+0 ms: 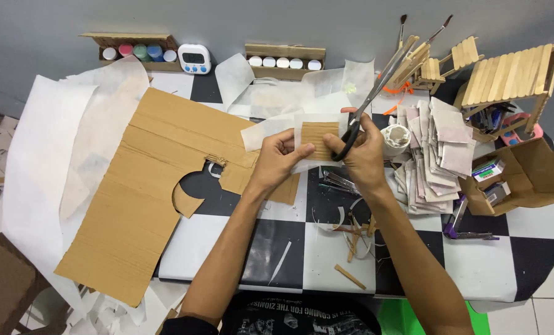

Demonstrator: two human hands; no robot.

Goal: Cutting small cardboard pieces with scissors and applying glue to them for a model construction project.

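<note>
So the whole thing sits on a black-and-white checkered surface [326,248], and the biggest item on it is a large flat sheet of brown corrugated cardboard [146,192] with a rounded notch cut out of its right edge, sprawled over the left half with big sheets of white tissue-like paper [41,155] under and beside it. Far right there's a little slatted structure of pale wooden craft sticks [513,77], and in front of it an open brown cardboard box [534,177] with small packets inside. Between that box and the hands is a messy stack of white paper squares [435,155]. Near the middle, both hands are up over the surface holding a small rectangle of corrugated cardboard wrapped in white paper [317,139]: the left hand [277,161] has its grip pinched closed on the piece's left edge, thumb on top. The right hand [367,155] is curled shut through the black handles of a pair of long silver scissors [376,93], blades pointing far and up to the right, while its thumb presses the piece's right edge. Against the far wall: a small white digital timer [194,59]. Nearest me, thin wooden stick offcuts [351,239] lie scattered.
</note>
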